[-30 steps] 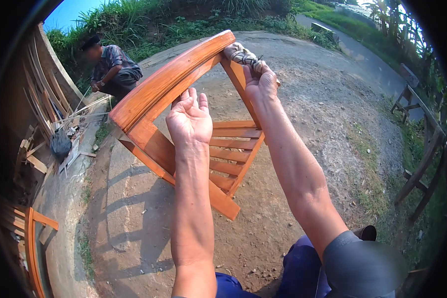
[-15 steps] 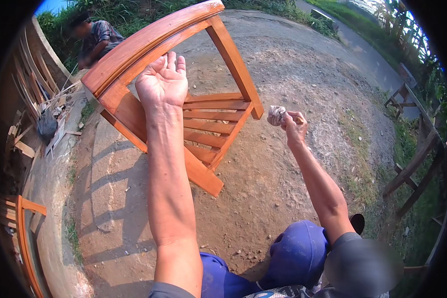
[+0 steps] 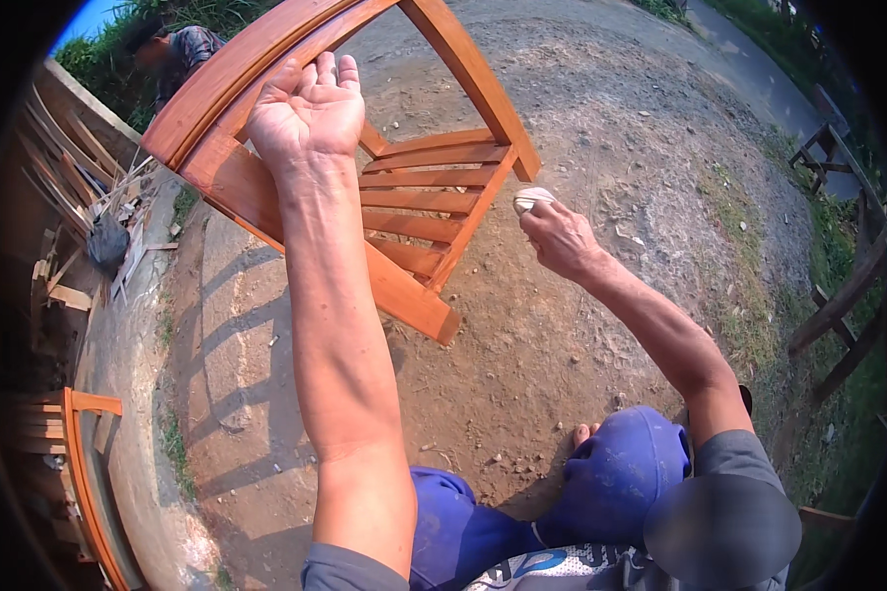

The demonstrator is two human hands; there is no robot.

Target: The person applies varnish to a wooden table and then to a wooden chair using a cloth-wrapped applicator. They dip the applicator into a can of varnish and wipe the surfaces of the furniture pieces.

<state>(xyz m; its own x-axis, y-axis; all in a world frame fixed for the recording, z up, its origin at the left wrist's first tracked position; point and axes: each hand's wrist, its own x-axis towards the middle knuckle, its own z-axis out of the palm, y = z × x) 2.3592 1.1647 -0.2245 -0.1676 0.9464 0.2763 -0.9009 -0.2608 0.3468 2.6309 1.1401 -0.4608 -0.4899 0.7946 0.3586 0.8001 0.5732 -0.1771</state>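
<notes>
A varnished orange-brown wooden chair (image 3: pixel 478 94) with a slatted seat (image 3: pixel 429 201) stands tilted in front of me. My left hand (image 3: pixel 307 120) is palm up against its broad curved rail (image 3: pixel 241 71). Some of its fingers curl at the rail's inner edge and seem to hold it; the contact is partly hidden. To the right of the chair, my right hand (image 3: pixel 565 236) is closed round a small wadded pale cloth (image 3: pixel 532 199). The cloth is close to a chair leg but apart from it.
Another wooden furniture piece (image 3: pixel 87 473) stands at the lower left. Timber strips (image 3: pixel 64 148) and a dark plastic bag (image 3: pixel 107 242) lie by the left wall. A person (image 3: pixel 172 54) is beyond the chair. A rough wooden rail structure (image 3: pixel 848 286) runs along the right.
My right hand has moved left and up, nearer the chair, and turned so its back shows. The chair and my left hand appear higher and slightly left in view.
</notes>
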